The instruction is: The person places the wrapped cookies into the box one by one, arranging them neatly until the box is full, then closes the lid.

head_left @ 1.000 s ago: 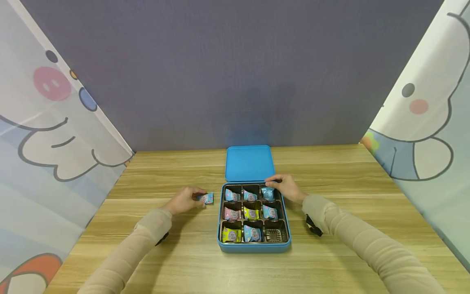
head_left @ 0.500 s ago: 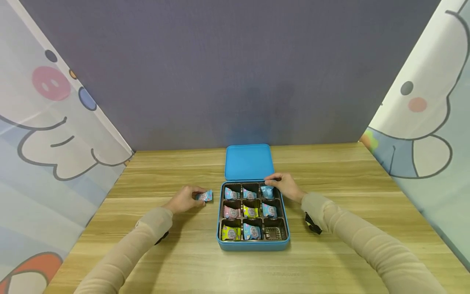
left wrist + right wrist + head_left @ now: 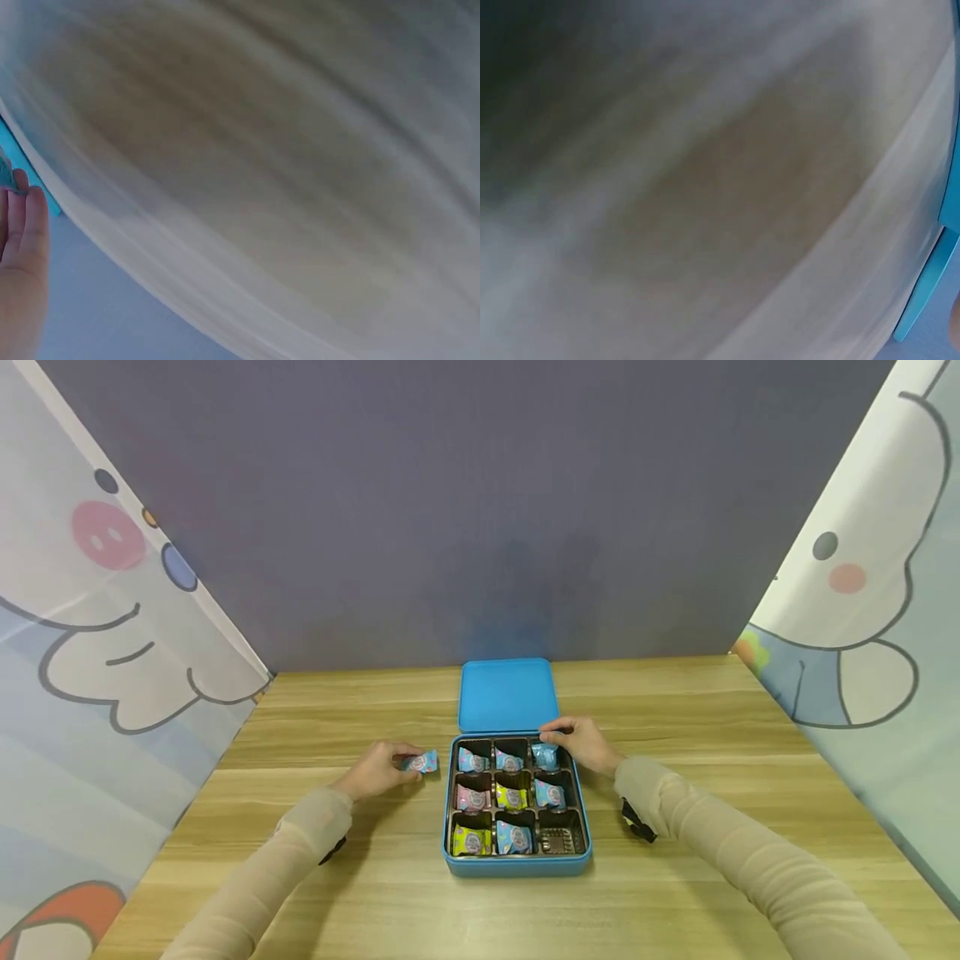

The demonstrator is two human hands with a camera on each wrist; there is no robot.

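My left hand (image 3: 380, 770) pinches a blue wrapped candy (image 3: 422, 762) just left of the blue tin box (image 3: 517, 867). The left wrist view catches only part of that hand (image 3: 24, 244) with a bluish bit at its fingertips. My right hand (image 3: 587, 743) is at the tin's back right corner, thumb and finger appearing to pinch its rim above a blue candy (image 3: 545, 757). Whether they also touch that candy is unclear. Other candies, such as a pink one (image 3: 472, 797) and a yellow one (image 3: 512, 798), sit in the compartments; the near right compartment (image 3: 557, 841) shows its bare bottom.
The tin's blue lid (image 3: 507, 695) lies open behind it on the wooden table (image 3: 360, 893). A dark panel (image 3: 480, 527) rises at the table's back, with cartoon-printed sheets (image 3: 862, 577) on both sides. Sleeve fabric (image 3: 247, 180) fills most of both wrist views.
Both hands keep nearly the same places, the left one holding its candy throughout. The head view shifts slightly; the tin and its candies stay as they were.
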